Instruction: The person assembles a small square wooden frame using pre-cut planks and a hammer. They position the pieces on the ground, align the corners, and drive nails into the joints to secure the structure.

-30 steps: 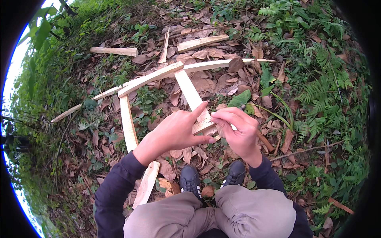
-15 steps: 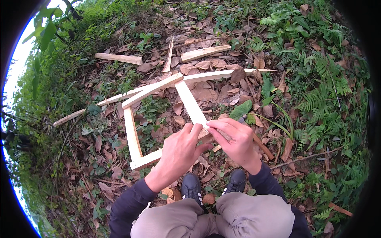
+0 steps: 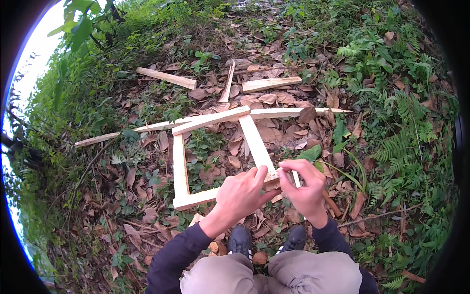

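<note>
A four-sided frame of pale wooden strips (image 3: 180, 164) stands tilted in front of me. My left hand (image 3: 240, 193) is wrapped over its near bar (image 3: 197, 198), close to the right corner. At that corner, the near end of the right-hand strip (image 3: 256, 144) has a rough, splintered top. My right hand (image 3: 307, 192) is there too, thumb and index fingertips brought together in a pinch against the corner. Whatever is between those fingertips is too small to make out. A narrow pale strip shows through the loop of the fingers.
A long, pointed wooden pole (image 3: 298, 112) lies behind the frame, touching or nearly touching its far bar. Farther off are a left wood piece (image 3: 166, 78), a thin sliver (image 3: 228, 82) and a right wood piece (image 3: 271, 84). My shoes (image 3: 240, 241) rest on leaf litter; ferns (image 3: 399, 147) grow at right.
The whole view has shifted, so the scene sits lower and farther right. My right fingers have curled into a rounder pinch at the corner; my left hand keeps its hold.
</note>
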{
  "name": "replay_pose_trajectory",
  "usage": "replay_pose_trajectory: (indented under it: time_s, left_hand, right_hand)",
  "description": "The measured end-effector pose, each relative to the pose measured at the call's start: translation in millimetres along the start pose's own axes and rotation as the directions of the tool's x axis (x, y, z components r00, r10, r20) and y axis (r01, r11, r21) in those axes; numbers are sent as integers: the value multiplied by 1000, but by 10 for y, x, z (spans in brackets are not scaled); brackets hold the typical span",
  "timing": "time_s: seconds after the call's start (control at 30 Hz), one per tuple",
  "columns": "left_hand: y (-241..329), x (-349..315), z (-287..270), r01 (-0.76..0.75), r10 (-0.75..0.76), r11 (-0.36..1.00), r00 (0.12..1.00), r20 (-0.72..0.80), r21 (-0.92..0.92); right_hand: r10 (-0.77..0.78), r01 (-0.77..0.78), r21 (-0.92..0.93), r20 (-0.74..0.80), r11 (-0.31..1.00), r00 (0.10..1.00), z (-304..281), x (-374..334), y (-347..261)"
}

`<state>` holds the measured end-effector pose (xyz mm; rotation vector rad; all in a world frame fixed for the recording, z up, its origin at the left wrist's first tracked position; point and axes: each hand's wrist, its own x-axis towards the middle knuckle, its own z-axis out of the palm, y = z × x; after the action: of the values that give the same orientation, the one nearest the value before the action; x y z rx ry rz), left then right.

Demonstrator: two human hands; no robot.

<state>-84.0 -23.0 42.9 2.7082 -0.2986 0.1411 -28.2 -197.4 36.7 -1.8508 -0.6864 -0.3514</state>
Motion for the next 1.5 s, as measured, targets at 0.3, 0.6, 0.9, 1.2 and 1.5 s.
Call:
replay_pose_trajectory:
  time_s: [0.3,0.6,0.9,1.2,1.5]
  left_hand:
    - [-284,223,-1024,252,-326,874,938,-116,-415]
    - [-389,55,-1157,437,-438,803,894,96,-405]
    - [-915,207,-767,90,-103,987,991,-89,-131]
    - [-1076,874,80,-172,228,966,922,-314,194]
    - [-5,19,441,-147,306,827,928,215,-543]
  right_hand:
    - [542,-519,201,-83,831,836,-132,-337,827]
    - [449,-392,-233,598,890,664,220,-918,1020]
    - [475,-538,-238,803,809,359,110,-1026,921]
    - [621,-988,40,774,150,125,214,-1048,824]
    - [515,-831,277,857,-483,-13,413,-1016,1223]
